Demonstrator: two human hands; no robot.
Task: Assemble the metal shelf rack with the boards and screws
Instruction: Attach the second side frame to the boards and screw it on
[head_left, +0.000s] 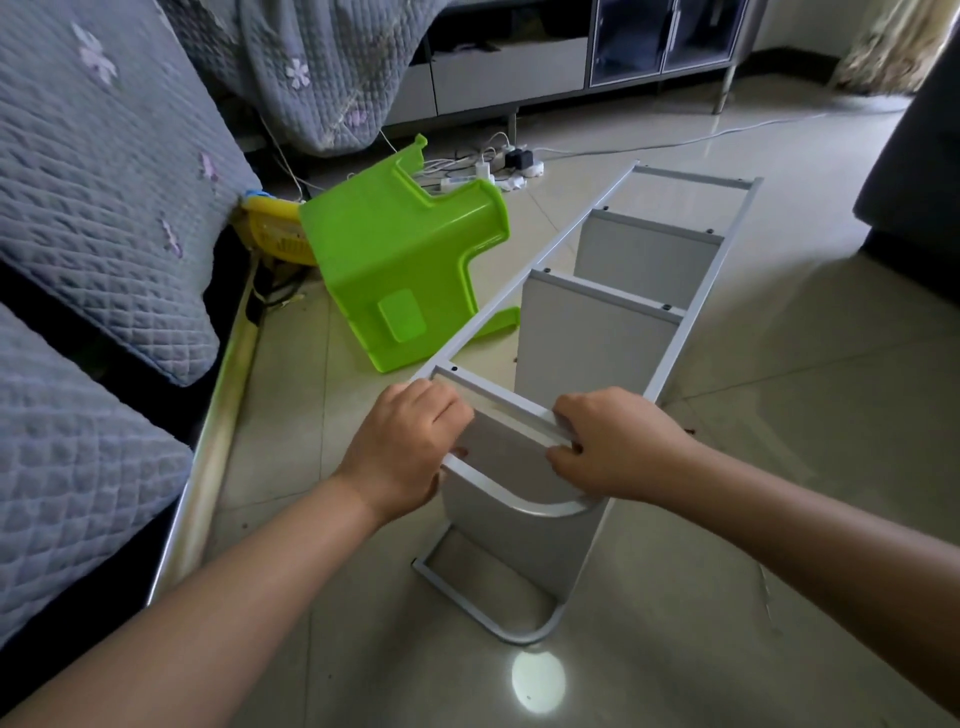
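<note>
Plainly, both sets of fingers were curled round the rack's near crossbar (524, 410), left hand (402, 447) and right hand (615, 444) gripping it above a grey board (511, 457); the metal rack (675, 332) lay on the tiled floor (779, 467) beside a green stool (400, 260).

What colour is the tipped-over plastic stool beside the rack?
Bright lime green; the plastic stool shows clearly in the head view.

Two bare forearms reaching in from the lower frame, no sleeves showing, left hand (402, 447) and right hand (615, 449) wearing no gloves, rings or watches.
</note>
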